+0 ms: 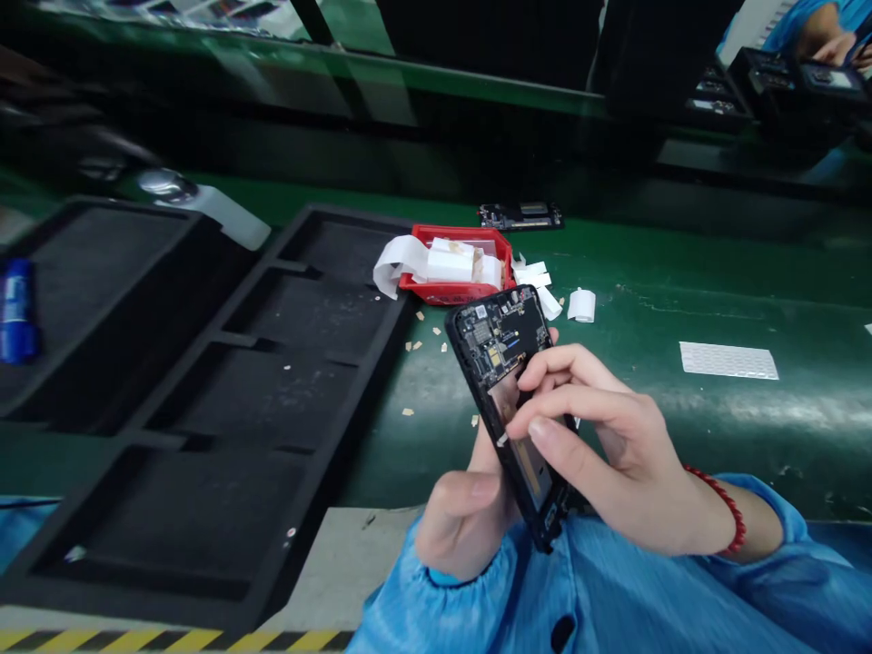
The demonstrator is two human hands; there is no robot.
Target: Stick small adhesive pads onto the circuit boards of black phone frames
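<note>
An opened black phone body with its circuit board showing is tilted in front of my chest. My left hand is wrapped round its lower left side from beneath. Over the phone's middle is my right hand, its thumb and index finger pinched together at a small white piece by the left edge. Just beyond the phone, a red bin holds white paper strips and rolls.
A black compartment tray lies left, with another black tray and a blue marker beyond. A circuit board is behind the bin; a white sticker sheet lies right. A person's hand shows top right.
</note>
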